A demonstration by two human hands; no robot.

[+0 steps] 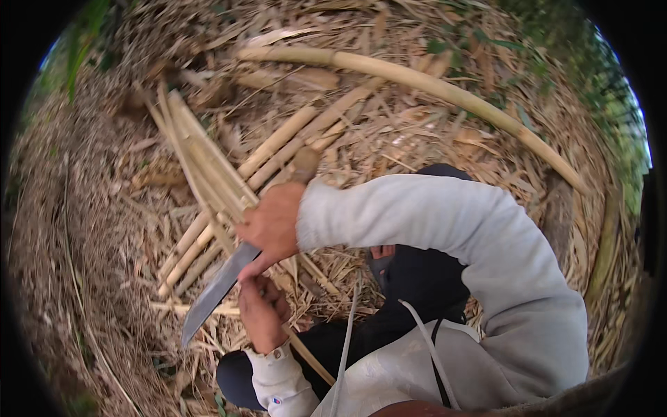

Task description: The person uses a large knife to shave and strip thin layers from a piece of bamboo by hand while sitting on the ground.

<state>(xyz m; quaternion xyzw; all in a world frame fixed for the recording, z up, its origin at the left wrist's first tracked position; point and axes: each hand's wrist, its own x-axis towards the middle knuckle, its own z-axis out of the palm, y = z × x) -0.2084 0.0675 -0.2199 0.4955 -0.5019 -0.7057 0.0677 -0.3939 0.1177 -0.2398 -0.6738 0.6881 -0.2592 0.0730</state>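
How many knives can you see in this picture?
1: the knife in the right hand, its blade pointing toward the picture's lower left, to the left of the left hand. Any others hidden under the dry leaves wouldn't show.

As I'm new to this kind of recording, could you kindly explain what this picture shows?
There is no machine here: these are a person's bare hands, seen from above by the left of two wide cameras worn on the head. The lens bends straight edges.

The right hand holds a knife. The left hand, just below, is apparently closed on a thin strip.

On the ground, among dry leaves, lie split canes, shorter poles and a long pole.
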